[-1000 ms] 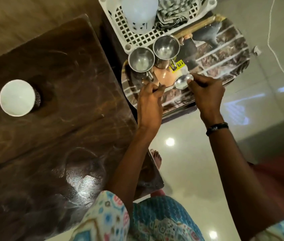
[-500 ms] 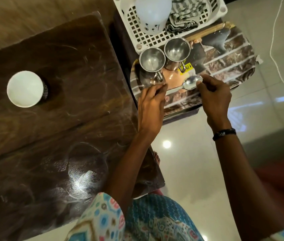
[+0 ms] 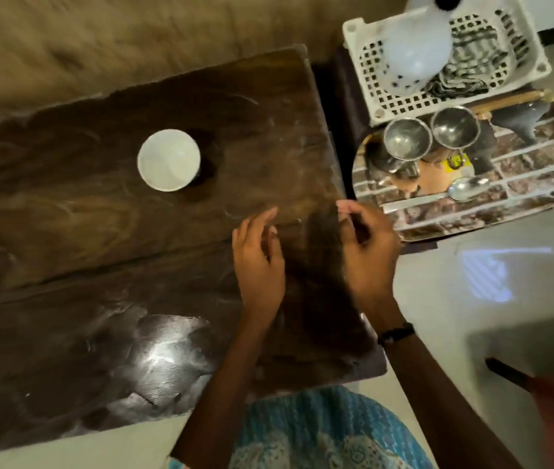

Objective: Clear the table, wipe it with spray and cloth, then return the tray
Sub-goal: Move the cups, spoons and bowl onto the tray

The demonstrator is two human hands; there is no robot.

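Both hands have drawn back from the tray to the right edge of the desk, leaving the spoon lying on the tray beside two steel cups. The left hand hovers over the desk, its grip loose, fingers relaxed and holding nothing; the right hand has fingers lightly curled, and whether it pinches anything cannot be told. The white cup stands alone toward the far middle of the desk, apparently empty, the one item left to clear. It is probably light, rigid and breakable; best taken round its wall from above or the side. Beyond the tray, a white basket contains a pale spray bottle and a folded checked cloth. The tray, judged stiff but loaded, wants support at both edges.
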